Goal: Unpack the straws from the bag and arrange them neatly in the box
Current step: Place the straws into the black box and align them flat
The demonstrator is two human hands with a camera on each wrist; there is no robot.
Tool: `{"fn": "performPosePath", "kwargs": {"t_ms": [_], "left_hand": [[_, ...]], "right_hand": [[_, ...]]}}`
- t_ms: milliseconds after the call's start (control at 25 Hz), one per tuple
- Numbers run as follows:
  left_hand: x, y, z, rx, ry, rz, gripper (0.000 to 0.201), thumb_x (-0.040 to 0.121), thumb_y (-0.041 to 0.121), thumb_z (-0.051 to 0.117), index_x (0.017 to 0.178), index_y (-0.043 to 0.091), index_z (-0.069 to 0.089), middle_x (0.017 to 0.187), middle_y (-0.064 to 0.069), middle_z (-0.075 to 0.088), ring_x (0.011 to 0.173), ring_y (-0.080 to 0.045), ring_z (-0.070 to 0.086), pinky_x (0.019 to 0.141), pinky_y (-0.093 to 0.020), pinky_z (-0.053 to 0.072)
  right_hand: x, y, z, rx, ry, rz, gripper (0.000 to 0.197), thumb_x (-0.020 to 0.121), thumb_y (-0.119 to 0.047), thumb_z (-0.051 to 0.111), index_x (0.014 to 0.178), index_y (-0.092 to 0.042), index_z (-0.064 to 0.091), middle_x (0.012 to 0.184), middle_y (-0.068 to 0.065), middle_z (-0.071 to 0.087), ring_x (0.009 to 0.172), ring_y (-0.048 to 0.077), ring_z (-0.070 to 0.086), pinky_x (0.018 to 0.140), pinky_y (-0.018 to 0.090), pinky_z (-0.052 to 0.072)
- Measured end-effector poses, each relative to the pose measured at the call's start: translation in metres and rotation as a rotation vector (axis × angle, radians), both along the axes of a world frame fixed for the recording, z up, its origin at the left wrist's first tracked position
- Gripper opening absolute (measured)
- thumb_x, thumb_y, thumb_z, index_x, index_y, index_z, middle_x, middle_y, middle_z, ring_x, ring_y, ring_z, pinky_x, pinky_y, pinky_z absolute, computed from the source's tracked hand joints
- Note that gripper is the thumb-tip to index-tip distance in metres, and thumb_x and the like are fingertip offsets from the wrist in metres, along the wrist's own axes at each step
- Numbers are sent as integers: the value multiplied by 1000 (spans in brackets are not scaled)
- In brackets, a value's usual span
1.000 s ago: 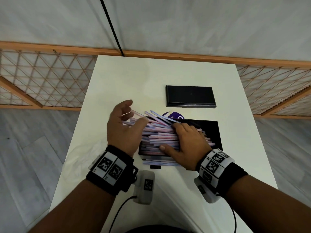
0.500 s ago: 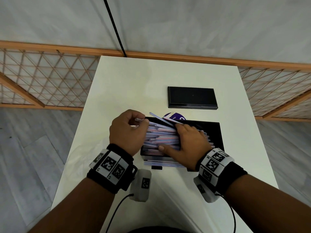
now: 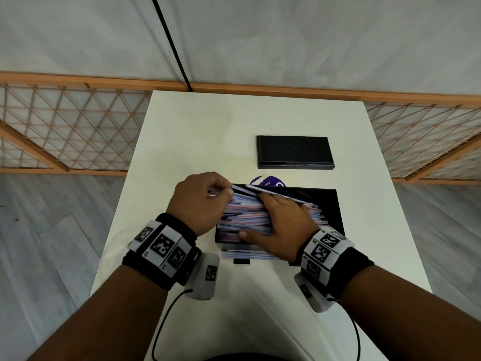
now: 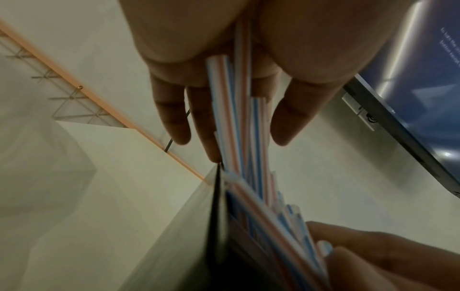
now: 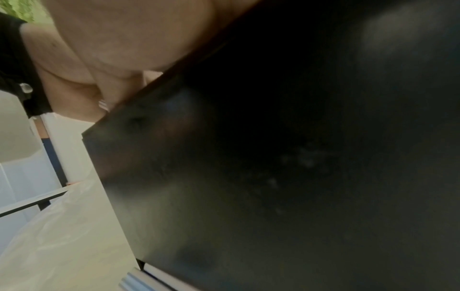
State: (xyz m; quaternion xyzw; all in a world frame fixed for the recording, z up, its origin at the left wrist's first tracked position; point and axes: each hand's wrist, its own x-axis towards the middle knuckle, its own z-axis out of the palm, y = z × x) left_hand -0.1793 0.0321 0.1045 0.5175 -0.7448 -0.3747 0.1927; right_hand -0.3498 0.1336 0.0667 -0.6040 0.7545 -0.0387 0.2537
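Observation:
A pile of pink-and-blue striped straws (image 3: 247, 217) lies in the open black box (image 3: 331, 212) on the white table. My left hand (image 3: 205, 201) is at the box's left end, its fingers curled round the left ends of a few upper straws (image 4: 234, 118). My right hand (image 3: 283, 225) lies across the top of the pile and presses on it, thumb along the near side. In the right wrist view only the dark box wall (image 5: 273, 157) and my palm show. A purple bag label (image 3: 268, 182) peeks out behind the box.
The black box lid (image 3: 294, 152) lies flat farther back on the table (image 3: 208, 126). A few straws (image 3: 247, 254) rest on the table in front of the box. Clear plastic film (image 5: 62, 226) lies near the front edge. A wooden lattice rail runs behind the table.
My left hand went from open fingers beside the straws to curled round their left ends, and moved right toward the box. The right hand stayed on the pile.

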Motion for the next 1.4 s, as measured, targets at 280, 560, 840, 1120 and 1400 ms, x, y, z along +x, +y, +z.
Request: {"fn": "performPosePath", "kwargs": {"t_ms": [280, 560, 840, 1120, 1400], "left_hand": [[0, -4, -2, 62, 50, 53, 21, 87, 24, 72, 108, 26, 73, 109, 8, 70, 99, -12, 67, 92, -30, 51], [1, -6, -11, 119, 265, 219, 15, 82, 27, 77, 94, 25, 70, 97, 10, 70, 84, -10, 65, 87, -35, 55], [4, -4, 1, 533, 857, 593, 6, 92, 14, 65, 90, 18, 68, 94, -6, 69, 93, -26, 65, 78, -38, 45], [-2, 8, -6, 570, 792, 480, 56, 75, 34, 71, 122, 5, 63, 108, -9, 67, 102, -28, 63, 98, -50, 51], [-10, 8, -20, 307, 544, 504, 13, 71, 32, 80, 79, 26, 71, 81, 6, 71, 78, -19, 69, 79, -39, 58]], "right_hand": [[-2, 0, 16, -39, 95, 1, 84, 74, -88, 26, 142, -40, 34, 125, -4, 49, 119, 24, 46, 103, 47, 36], [-8, -4, 31, -92, 231, 142, 80, 78, -85, 20, 137, -36, 44, 149, -10, 34, 131, 25, 32, 105, 48, 29], [-5, 3, 48, -339, 1, 227, 69, 87, -67, 44, 127, -13, 61, 134, 0, 56, 120, 23, 53, 102, 42, 42], [-10, 4, 41, -111, -130, 77, 67, 70, -67, 71, 118, -27, 48, 112, -10, 58, 99, 12, 58, 88, 30, 50], [-12, -7, 5, 8, -44, 84, 96, 63, -91, 43, 142, -37, 35, 123, -6, 51, 116, 20, 49, 102, 43, 43]]}}
